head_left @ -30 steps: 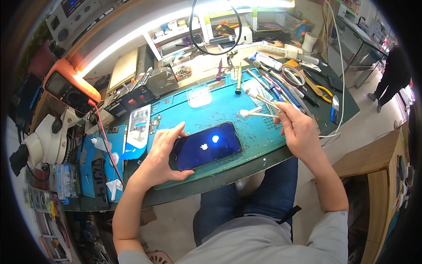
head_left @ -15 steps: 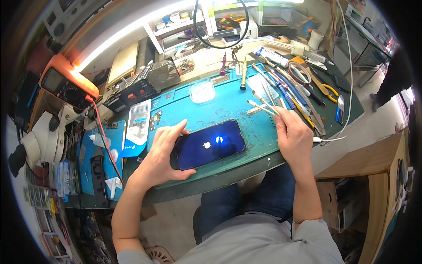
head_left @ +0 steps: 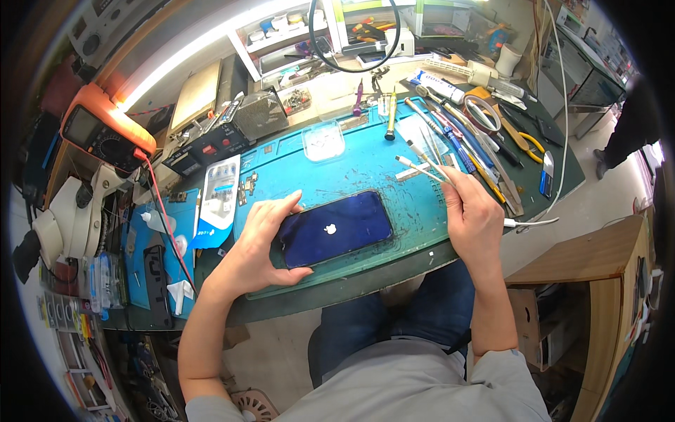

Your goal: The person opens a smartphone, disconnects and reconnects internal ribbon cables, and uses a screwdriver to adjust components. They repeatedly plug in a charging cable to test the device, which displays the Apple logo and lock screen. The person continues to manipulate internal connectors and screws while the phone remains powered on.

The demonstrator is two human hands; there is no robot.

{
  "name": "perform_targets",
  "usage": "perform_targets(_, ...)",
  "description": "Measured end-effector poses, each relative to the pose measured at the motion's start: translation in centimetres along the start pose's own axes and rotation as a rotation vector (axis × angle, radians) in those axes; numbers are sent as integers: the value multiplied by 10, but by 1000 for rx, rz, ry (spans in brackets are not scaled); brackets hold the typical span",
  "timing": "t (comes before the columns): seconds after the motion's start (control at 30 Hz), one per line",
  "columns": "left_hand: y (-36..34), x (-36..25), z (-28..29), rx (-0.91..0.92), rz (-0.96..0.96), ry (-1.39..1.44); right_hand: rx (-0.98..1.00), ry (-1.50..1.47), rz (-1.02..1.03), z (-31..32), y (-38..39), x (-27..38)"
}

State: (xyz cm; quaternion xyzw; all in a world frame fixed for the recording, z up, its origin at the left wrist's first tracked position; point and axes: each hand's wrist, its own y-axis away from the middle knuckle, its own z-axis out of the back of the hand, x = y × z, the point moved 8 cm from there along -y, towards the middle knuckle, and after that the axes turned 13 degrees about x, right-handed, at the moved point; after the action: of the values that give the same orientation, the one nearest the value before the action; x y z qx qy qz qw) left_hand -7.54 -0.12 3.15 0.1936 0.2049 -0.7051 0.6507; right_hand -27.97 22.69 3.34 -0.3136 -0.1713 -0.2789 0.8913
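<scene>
My left hand grips the left end of a smartphone lying on the blue work mat, thumb along the near edge, fingers at the far edge. Its dark blue screen shows a small white logo. My right hand, at the mat's right, pinches white cable plugs that point up-left, above the phone's right end. Beyond them lie pens and tweezers and a yellow-handled screwdriver. A clear square container sits behind the phone.
An orange multimeter and a white microscope part stand left, near a black powered device. A white cable hangs right. A wooden cabinet is beside me. A person in dark trousers is at the far right.
My right hand has moved slightly down and left with the plugs. The bright reflection on the phone screen has gone. My left hand stays on the phone.
</scene>
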Motion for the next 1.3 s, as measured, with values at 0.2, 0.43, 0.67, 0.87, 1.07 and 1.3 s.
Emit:
perform_targets(0.2,9,7,7,42,92,66,137,-184,-5,5,4,-9)
perform_targets(0.43,5,-3,6,97,37,80,201,82,139,18,7,2)
perform_targets(0.67,9,1,11,-2,21,75,264,76,206,2,3,5)
perform_targets(0.87,11,11,10,-47,11,82,240,82,245,-4,-1,17)
perform_targets(1.07,9,6,2,31,33,57,17,130,156,13,-10,11)
perform_targets(1.3,13,7,2,17,58,-3,138,68,368,-7,7,31)
